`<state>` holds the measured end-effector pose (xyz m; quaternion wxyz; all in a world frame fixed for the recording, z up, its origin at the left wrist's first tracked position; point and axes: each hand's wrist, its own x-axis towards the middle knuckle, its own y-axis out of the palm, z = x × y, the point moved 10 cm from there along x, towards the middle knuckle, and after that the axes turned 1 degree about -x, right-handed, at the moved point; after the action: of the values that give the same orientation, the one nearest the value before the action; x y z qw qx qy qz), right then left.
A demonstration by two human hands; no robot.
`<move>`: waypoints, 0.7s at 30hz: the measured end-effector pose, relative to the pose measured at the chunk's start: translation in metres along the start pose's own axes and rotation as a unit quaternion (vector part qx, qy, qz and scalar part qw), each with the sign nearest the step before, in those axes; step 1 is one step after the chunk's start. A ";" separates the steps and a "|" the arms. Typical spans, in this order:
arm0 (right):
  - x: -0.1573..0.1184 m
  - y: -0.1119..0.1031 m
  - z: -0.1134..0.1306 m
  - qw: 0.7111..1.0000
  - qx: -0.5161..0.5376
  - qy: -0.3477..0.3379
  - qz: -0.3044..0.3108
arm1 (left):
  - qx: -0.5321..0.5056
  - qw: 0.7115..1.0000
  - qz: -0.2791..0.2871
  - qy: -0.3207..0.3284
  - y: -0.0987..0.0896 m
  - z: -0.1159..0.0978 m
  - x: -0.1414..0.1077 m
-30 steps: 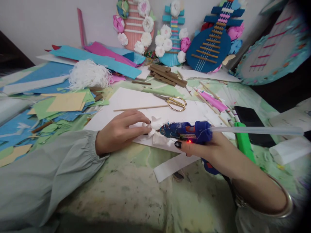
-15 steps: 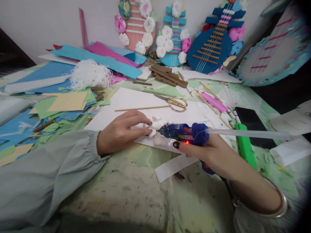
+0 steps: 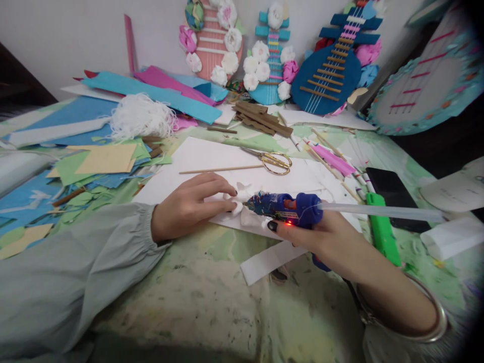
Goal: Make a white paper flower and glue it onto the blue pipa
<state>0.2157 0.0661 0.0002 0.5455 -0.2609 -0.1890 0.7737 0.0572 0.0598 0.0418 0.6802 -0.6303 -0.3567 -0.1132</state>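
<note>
My right hand (image 3: pixel 321 234) grips a blue hot glue gun (image 3: pixel 282 207), its red light lit and a long clear glue stick (image 3: pixel 381 210) jutting out of the back. The nozzle points left at small white paper petals (image 3: pixel 251 218) beside my left fingertips. My left hand (image 3: pixel 194 205) rests on a white sheet (image 3: pixel 204 154), its fingers closed on a small white paper piece (image 3: pixel 235 208). Just beyond lie gold-handled scissors (image 3: pixel 275 162) and a thin wooden stick (image 3: pixel 221 170). A white paper strip (image 3: pixel 268 261) lies below the glue gun.
Coloured paper scraps (image 3: pixel 102 159) and a bundle of white string (image 3: pixel 143 117) lie to the left. Decorated paper lutes (image 3: pixel 328 75) lean on the wall. A black phone (image 3: pixel 395 194), a green tool (image 3: pixel 382 227) and a paper cup (image 3: pixel 454 186) stand at the right.
The glue gun and my right hand have shifted very slightly left. My left hand stays in place on the paper piece.
</note>
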 end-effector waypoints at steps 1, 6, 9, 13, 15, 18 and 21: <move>0.000 0.000 0.000 1.000 -0.002 -0.005 0.000 | 0.000 1.000 -0.001 0.001 0.000 0.000 0.000; 0.001 0.000 0.005 0.999 -0.012 -0.035 -0.003 | -0.003 1.000 0.005 0.001 0.000 -0.001 0.001; 0.000 0.000 0.010 0.999 -0.027 -0.047 -0.004 | -0.003 1.000 0.007 -0.003 0.000 0.000 0.001; -0.001 -0.002 0.013 0.998 -0.049 -0.042 -0.006 | 0.000 1.000 0.008 -0.001 0.000 0.000 0.001; -0.001 -0.003 0.014 0.998 -0.057 -0.039 -0.007 | -0.001 1.000 0.008 0.000 0.001 0.000 0.001; -0.002 -0.005 0.016 0.997 -0.063 -0.042 -0.006 | -0.005 1.000 0.010 -0.001 0.001 0.000 0.001; -0.003 -0.006 0.020 0.996 -0.070 -0.048 0.000 | -0.005 1.000 0.011 0.002 0.001 -0.001 0.001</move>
<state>0.2091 0.0650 0.0199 0.5162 -0.2610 -0.2689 0.7701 0.0590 0.0594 0.0422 0.6786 -0.6375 -0.3482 -0.1089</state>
